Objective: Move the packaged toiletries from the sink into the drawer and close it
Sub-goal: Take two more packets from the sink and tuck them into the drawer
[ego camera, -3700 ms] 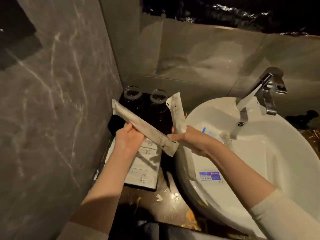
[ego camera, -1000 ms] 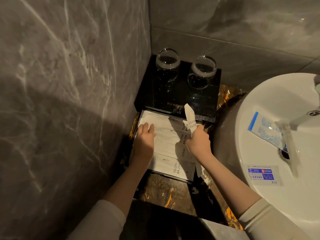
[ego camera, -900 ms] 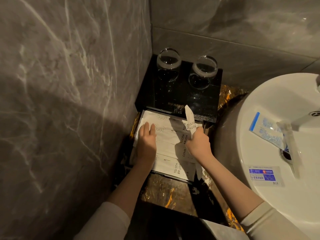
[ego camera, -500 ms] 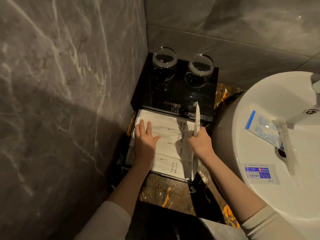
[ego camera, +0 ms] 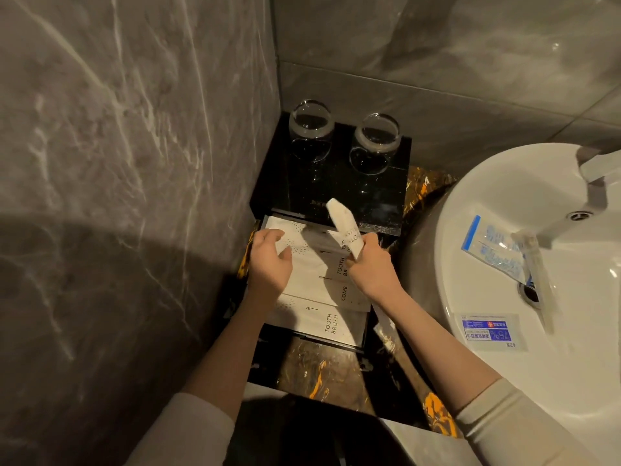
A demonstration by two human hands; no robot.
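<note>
Over the open drawer [ego camera: 349, 348], the right hand [ego camera: 371, 267] pinches a slim white packet [ego camera: 346, 227], its tip tilted up. The left hand [ego camera: 268, 264] rests curled on flat packets [ego camera: 322, 297] labelled toothbrush and comb. Two sachets [ego camera: 490, 331] lie in the sink [ego camera: 504, 183].

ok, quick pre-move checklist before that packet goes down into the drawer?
1. Packet held: right hand grips the toothpaste packet. Ok.
2. Drawer open: pulled out, packets labelled TOOTH BRUSH and COMB visible inside. Ok.
3. Left hand out of the drop spot: it rests on the packets in the drawer. Not ok.
4. Room for another packet: cannot tell.
5. Sink emptied: blue-edged sachet and blue-label sachet lie in it. Not ok.
6. Glasses clear of the drawer: on top, behind. Ok.
</note>
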